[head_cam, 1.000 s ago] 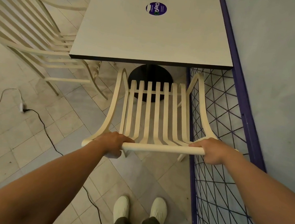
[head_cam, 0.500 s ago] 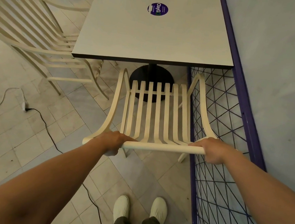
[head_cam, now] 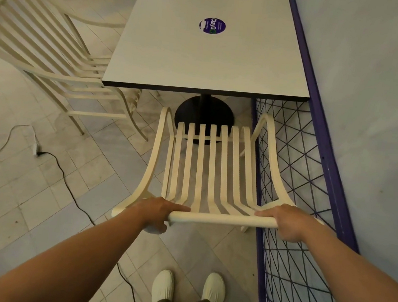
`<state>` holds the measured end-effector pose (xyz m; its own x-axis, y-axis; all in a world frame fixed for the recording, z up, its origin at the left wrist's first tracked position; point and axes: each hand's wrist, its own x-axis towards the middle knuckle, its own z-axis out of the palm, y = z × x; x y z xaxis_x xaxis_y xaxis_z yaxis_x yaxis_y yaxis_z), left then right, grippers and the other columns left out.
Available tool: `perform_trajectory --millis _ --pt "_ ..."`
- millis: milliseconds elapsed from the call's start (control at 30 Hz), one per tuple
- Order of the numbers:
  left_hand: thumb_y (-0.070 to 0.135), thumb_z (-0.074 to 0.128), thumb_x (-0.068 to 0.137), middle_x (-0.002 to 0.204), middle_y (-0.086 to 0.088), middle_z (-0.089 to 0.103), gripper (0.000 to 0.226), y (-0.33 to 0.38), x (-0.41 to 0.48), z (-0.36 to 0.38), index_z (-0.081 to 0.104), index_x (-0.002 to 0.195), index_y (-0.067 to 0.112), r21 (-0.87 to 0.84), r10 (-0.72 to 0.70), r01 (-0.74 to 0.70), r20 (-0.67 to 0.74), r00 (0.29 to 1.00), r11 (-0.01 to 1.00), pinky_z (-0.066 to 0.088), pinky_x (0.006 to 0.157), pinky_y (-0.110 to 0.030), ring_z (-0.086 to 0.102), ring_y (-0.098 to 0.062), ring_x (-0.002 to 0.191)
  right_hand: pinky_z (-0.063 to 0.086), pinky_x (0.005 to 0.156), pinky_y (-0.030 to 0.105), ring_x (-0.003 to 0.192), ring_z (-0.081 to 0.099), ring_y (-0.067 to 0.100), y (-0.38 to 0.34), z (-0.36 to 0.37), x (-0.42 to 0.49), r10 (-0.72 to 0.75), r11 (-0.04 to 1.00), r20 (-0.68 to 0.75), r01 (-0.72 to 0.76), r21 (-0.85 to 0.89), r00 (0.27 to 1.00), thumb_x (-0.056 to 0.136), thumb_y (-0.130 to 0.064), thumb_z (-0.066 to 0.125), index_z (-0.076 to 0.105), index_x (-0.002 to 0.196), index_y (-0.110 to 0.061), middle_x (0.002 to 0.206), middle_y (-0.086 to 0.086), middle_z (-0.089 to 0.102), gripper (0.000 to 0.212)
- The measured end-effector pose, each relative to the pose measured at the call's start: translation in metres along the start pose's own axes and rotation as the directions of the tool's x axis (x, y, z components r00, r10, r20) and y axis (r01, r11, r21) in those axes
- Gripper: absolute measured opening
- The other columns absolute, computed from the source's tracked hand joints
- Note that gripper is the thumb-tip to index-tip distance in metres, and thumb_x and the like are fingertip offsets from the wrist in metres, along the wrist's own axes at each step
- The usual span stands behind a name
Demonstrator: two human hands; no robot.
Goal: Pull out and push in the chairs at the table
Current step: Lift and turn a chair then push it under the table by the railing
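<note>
- The left grip [head_cam: 159, 211] is curling tightly round the left end of the chair's top rail [head_cam: 222, 220], with the thumb tucked underneath and nothing else in hand.
- The right grip [head_cam: 283, 225] is closing over the rail's right end in the same way.
- The chair [head_cam: 211, 172] is standing on the floor between the person's shoes and the tabletop [head_cam: 203, 59]. The whole seat is showing clear of the tabletop's near edge, and the seat front is lying over the black pedestal base [head_cam: 204, 116].
- The rail's long axis is running left to right across the body, and the seat slats are pointing straight away toward the tabletop.
- The chair is lying directly ahead of both grips, with neither one nearer.
- Pushing in is likely calling for an even, straight shove forward.
- The chair's right arm is sitting just beside the mesh fence [head_cam: 324, 130], so any skew to that side is risking a scrape.
- A second chair [head_cam: 44, 41] is standing at the tabletop's left side.
</note>
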<state>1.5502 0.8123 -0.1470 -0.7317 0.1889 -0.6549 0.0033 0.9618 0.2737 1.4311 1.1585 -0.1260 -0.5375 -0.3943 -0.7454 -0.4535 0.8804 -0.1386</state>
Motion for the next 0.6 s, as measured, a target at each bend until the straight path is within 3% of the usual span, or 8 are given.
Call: perform_trajectory --millis 167,300,600 --pt "0.005 0.069 0.090 0.131 0.001 0.060 0.084 0.004 0.005 0.000 0.032 0.150 0.051 0.032 -0.018 0.019 -0.015 1.000 0.999 0.050 0.100 -0.039 0.060 -0.023 0.114 0.042 0.073 0.025 0.086 0.049 0.012 0.000 -0.001 0.000 -0.001 1.000 -0.007 0.001 -0.006 1.000 0.088 -0.005 0.057 0.036 0.145 -0.050 0.106 -0.007 0.045 0.075" --pt "0.006 0.070 0.089 0.129 0.001 0.061 0.084 0.001 0.009 -0.002 0.034 0.150 0.051 0.022 -0.014 0.015 -0.021 1.000 1.000 0.050 0.100 -0.037 0.061 -0.022 0.113 0.046 0.074 0.025 0.088 0.051 0.012 0.002 -0.005 0.004 -0.007 1.000 -0.017 0.006 -0.011 1.000 0.087 -0.005 0.057 0.036 0.146 -0.050 0.118 -0.003 0.055 0.077" --pt "0.008 0.073 0.088 0.124 0.003 0.063 0.086 -0.006 0.029 -0.012 0.033 0.148 0.055 0.012 -0.039 0.039 -0.045 0.998 0.999 0.054 0.097 -0.042 0.064 -0.021 0.105 0.047 0.074 0.026 0.088 0.052 0.014 0.012 -0.021 0.020 0.002 1.000 -0.036 -0.003 -0.010 0.999 0.087 -0.005 0.055 0.036 0.143 -0.054 0.111 -0.004 0.052 0.077"
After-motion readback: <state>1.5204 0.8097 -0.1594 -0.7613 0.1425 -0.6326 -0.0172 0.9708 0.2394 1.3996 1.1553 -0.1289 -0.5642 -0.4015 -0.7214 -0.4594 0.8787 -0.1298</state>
